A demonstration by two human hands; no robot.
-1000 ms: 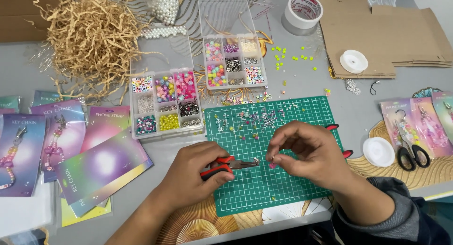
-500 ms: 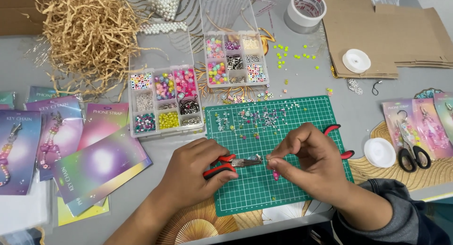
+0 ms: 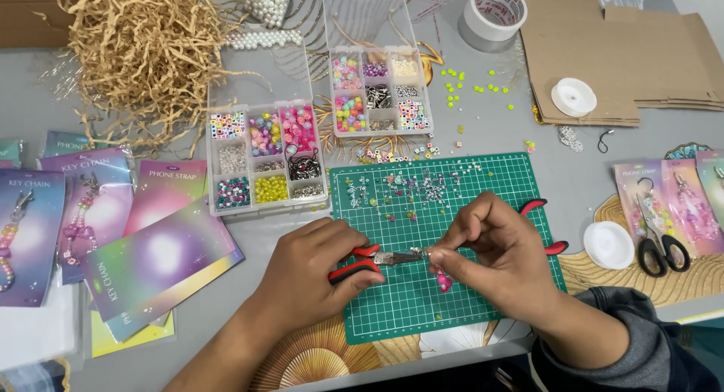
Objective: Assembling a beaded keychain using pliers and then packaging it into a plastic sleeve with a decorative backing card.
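Grey tabletop [image 3: 528, 135] fills the view, and a green cutting mat [image 3: 483, 188] lies in the middle of it with lots of tiny beads scattered on its top part. Over the mat, the left hand [image 3: 313, 267] is closed around the red handles of small pliers [image 3: 362, 262], squeezing them. The pliers lie almost flat and point to the right, so their long way runs from left to right, with the thin metal tip meeting the right hand [image 3: 494, 252]. That hand has its fingers pinched shut on a tiny metal bit right at the tip (too small to tell just what it is), and a pink bead charm [image 3: 443, 281] hangs down from the pinch, just above the mat. It looks like the charm is partly made: some beads are already on it, and the little joining piece seems to be in the middle of being bent or closed. How much is left I cannot tell. A second pair of red-handled pliers [image 3: 554, 247] peeks out behind the right hand. Two clear bead boxes [image 3: 268, 154] sit past the mat, and black scissors [image 3: 660, 249] lie off to the right near a white spool [image 3: 608, 245].
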